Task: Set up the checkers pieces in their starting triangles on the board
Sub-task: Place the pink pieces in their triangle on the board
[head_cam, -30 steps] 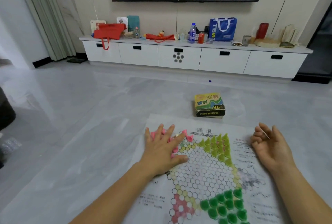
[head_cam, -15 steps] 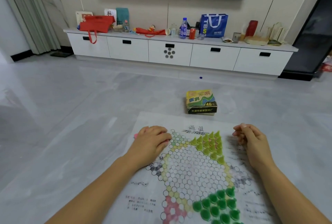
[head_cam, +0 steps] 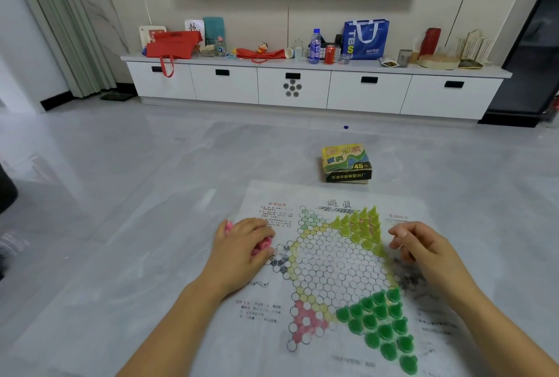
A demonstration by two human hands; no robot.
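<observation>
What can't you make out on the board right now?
- Head view: pink pieces, count hidden under the closed left hand.
- Dark green pieces: nearest ones cut off by the bottom edge.
- Board print: too blurred to read.
- Right hand: contents unclear.

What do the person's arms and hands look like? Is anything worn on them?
Both forearms are bare up to the frame edge: no sleeves show. The left hand and right hand carry no gloves, and I see no rings, watch or bracelet. The nails look short and unpainted, though the picture is soft.
</observation>
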